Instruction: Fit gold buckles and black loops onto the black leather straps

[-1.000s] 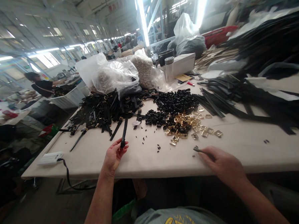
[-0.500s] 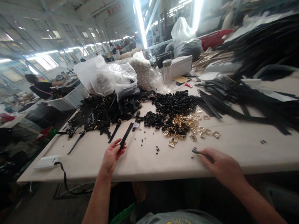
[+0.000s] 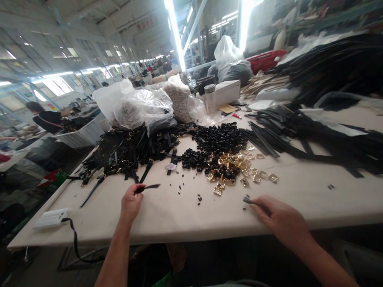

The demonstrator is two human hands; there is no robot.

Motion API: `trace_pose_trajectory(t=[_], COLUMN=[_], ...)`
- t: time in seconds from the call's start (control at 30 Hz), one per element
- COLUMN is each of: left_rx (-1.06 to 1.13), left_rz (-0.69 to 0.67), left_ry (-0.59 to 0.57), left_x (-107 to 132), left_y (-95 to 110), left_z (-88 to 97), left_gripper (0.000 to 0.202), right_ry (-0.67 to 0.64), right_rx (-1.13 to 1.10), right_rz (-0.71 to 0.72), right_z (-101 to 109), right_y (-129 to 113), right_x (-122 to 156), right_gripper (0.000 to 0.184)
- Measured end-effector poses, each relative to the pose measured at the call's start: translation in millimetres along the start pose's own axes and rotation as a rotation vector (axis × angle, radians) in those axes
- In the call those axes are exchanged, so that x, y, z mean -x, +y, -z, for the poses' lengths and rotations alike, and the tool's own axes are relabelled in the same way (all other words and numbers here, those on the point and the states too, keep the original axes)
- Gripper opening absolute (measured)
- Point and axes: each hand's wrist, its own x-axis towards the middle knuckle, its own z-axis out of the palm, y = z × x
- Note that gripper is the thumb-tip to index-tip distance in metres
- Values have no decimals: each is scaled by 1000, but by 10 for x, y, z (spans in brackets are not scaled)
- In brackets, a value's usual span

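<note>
My left hand (image 3: 132,203) is closed on a short black strap (image 3: 152,186), whose free end points right. This hand is above the table in front of a heap of black buckled straps (image 3: 124,149). My right hand (image 3: 280,216), held low near the front edge, is closed round a slim dark piece with a flat tip (image 3: 247,200); whether it is a tool or a strap end I cannot tell. Gold buckles (image 3: 235,161) lie beyond that hand, mixed into a pile of small black loops (image 3: 221,137). Tiny dark bits (image 3: 199,198) are scattered between both hands.
Long black strips (image 3: 307,141) cover the right side. Plastic bags (image 3: 144,105), a clear jar (image 3: 210,99) and a white box (image 3: 225,92) stand at the back. A white power strip (image 3: 51,218) lies front left. Another person (image 3: 45,117) sits at the far left.
My left hand has moved left with the strap, which has swung from upright to nearly level. My right hand stays about where it was. The view has shifted slightly.
</note>
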Motion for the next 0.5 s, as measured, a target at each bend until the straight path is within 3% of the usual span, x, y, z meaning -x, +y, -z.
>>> trace_pose_trajectory(t=[0.1,0.17,0.3,0.4,0.5], left_rx=[-255,-357,-402,-191,78], left_rz=[-278,-388,-381,-238,-173], left_ry=[41,99,242,161,-153], left_x=[-158,-292,-466,-368,-104], left_y=[-35,-34,63,285,598], left_z=[133,240,278,-13,-514], left_gripper=[24,25,29,23,13], right_ry=[-9,-7,-20,-28,-37], right_rx=[-7,-1,0,0,6], right_rz=[-3,-4,-2,-1,-1], right_z=[0,6,19,12,-7], right_y=[-2,-9,-15,-4,14], right_x=[2,1,-2,1,6], right_gripper=[28,27,25,26,27])
